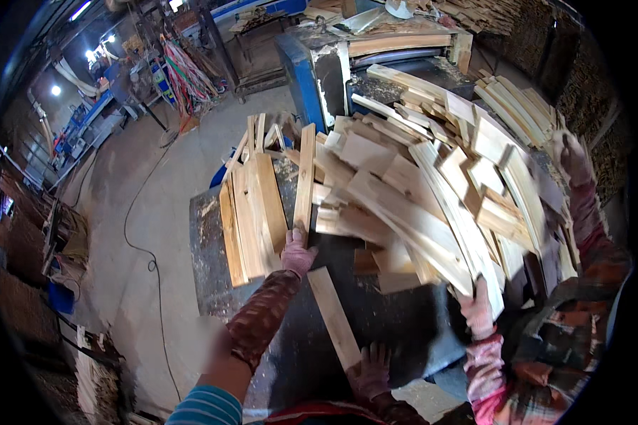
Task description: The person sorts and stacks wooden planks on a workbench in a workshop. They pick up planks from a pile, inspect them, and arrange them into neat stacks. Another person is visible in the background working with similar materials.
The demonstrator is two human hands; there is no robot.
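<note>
My left hand (298,255), in a pinkish glove, is closed around the near end of a narrow wooden board (305,177). That board points away from me, beside a row of boards (252,216) laid side by side on the dark tabletop (213,283). Lower down, my right hand (373,370), gloved and in shadow, has its fingers apart. It is beside the near end of a short pale board (333,315) lying on the table; whether it touches the wood I cannot tell.
A large jumbled heap of boards (404,198) covers the table's right side. At the right, a co-worker in a plaid shirt (560,347) has one gloved hand (478,312) on a long board and another (573,156) farther back. Behind stands a blue machine (301,81); a cable (151,263) crosses the floor.
</note>
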